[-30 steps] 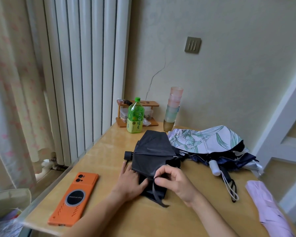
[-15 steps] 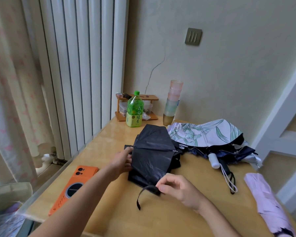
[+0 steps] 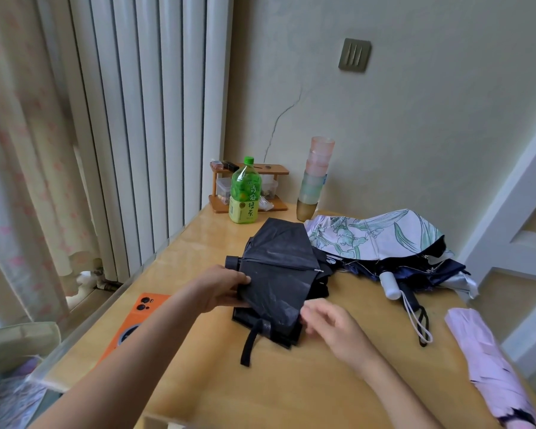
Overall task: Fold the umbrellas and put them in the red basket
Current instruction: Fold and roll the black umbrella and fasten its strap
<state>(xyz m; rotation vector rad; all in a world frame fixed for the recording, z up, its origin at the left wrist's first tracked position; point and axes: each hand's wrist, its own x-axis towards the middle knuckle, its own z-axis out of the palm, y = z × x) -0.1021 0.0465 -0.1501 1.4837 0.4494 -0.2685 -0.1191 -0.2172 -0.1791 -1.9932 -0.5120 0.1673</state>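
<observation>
A black umbrella (image 3: pixel 279 274) lies partly folded in the middle of the wooden table (image 3: pixel 307 388), its black strap (image 3: pixel 252 342) trailing toward me. My left hand (image 3: pixel 222 287) grips the umbrella's left edge near its tip. My right hand (image 3: pixel 328 323) is blurred at the umbrella's near right corner, fingers loosely curled; whether it touches the fabric I cannot tell. A floral white and navy umbrella (image 3: pixel 381 243) lies unfolded behind to the right, with its white handle (image 3: pixel 390 284). A pink folded umbrella (image 3: pixel 489 366) lies at the right edge. No red basket is in view.
An orange phone (image 3: pixel 136 320) lies at the table's left edge. A green tea bottle (image 3: pixel 244 195), a small wooden rack (image 3: pixel 273 193) and stacked plastic cups (image 3: pixel 314 178) stand at the back by the wall. A radiator and curtain are on the left.
My right hand let go of the strap, which now lies loose on the table, and shifted right to the umbrella's corner. My left hand moved up along the umbrella's left edge.
</observation>
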